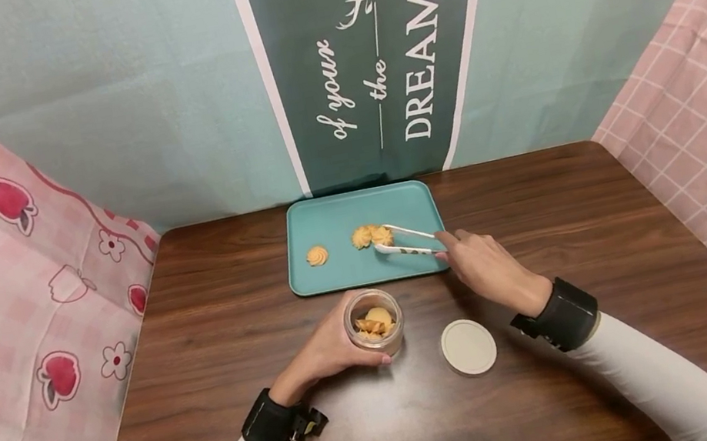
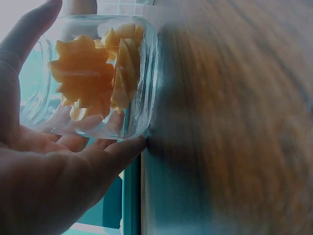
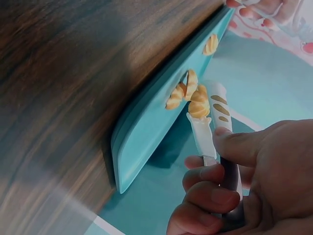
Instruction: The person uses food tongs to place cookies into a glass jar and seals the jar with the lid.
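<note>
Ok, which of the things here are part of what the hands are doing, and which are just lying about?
In use:
- left hand holding glass jar of cookies
- right hand gripping white tongs
- cookie between the tong tips
- teal tray

Lying about:
- round lid on the table
- banner
- pink cloths

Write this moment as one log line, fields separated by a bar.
left hand: holds jar | right hand: tongs around cookie | tray | lid on table
</note>
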`<state>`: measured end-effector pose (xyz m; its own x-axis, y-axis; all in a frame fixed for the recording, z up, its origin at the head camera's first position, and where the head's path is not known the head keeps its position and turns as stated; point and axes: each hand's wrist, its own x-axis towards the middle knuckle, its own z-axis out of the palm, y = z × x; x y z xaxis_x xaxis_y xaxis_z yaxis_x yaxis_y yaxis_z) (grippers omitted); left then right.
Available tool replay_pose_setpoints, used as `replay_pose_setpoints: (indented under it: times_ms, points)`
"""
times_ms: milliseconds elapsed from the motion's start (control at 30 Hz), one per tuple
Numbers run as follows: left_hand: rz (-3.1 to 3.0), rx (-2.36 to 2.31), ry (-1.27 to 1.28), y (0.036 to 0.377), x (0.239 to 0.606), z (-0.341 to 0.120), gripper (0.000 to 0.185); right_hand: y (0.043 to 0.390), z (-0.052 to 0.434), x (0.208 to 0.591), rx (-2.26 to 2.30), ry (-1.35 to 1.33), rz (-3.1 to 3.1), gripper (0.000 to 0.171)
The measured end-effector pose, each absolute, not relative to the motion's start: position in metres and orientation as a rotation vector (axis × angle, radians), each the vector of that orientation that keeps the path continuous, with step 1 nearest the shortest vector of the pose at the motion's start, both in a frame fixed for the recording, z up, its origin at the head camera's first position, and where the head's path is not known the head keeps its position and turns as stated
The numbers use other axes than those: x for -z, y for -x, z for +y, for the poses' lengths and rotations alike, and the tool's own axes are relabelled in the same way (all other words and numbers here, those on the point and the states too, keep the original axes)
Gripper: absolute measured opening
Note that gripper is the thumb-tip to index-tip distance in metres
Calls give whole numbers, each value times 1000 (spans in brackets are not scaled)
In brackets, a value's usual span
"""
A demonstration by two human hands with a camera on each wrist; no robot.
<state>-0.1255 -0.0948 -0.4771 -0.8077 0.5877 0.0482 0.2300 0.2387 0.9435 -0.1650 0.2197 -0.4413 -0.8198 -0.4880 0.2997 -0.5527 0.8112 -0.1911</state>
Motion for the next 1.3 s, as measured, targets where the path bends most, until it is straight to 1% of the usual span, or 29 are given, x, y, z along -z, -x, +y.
replay_pose_setpoints:
  times_ms: [700, 1100, 1300]
  points:
    - [2179, -1605, -739, 126, 478, -94, 94, 162, 226, 443, -441, -766, -2787, 30]
    - [2188, -1600, -749, 125, 477, -94, 95, 159, 227, 444, -451, -756, -2799, 30]
    - [2194, -1590, -743, 125, 477, -96, 96, 159, 229, 443, -450, -746, -2816, 34]
